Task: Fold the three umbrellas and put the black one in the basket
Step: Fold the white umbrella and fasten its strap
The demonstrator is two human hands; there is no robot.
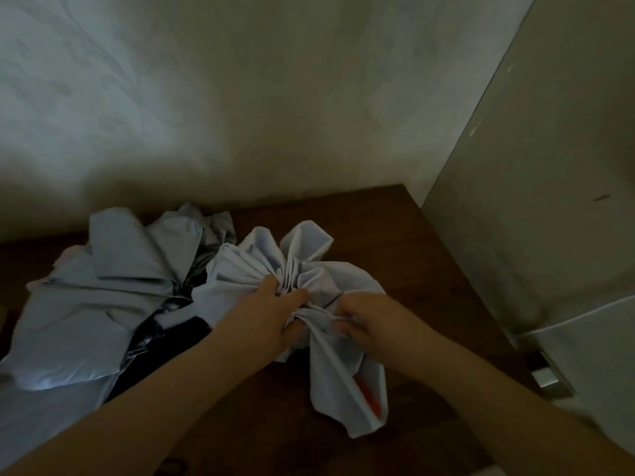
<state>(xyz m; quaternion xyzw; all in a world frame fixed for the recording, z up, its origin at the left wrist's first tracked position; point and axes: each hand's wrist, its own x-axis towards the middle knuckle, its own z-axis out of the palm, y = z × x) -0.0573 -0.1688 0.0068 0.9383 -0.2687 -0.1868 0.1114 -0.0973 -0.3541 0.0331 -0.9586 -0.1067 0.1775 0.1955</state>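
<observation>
Lower centre of the frame, both hands close on the white umbrella (309, 280) over the brown tabletop (395, 235). The left hand (271, 312) bunches the pleated canopy in a tight grip; the right hand (364, 322), just beside it, pinches a fold. The umbrella's long axis runs from the fanned canopy above the hands down to the lower right, where something orange, perhaps the handle (369, 396), shows. A pale blue umbrella (103, 297) and black fabric (165, 348) lie left. No basket shows.

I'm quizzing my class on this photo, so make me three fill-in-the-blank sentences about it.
1. Both hands gather the pale white fabric umbrella above a brown ____ table.
2. The crumpled grey-blue umbrella lies to the ____ of it.
3. The left hand and right hand are both ____ on fabric.

Missing: wooden; left; closed
</observation>
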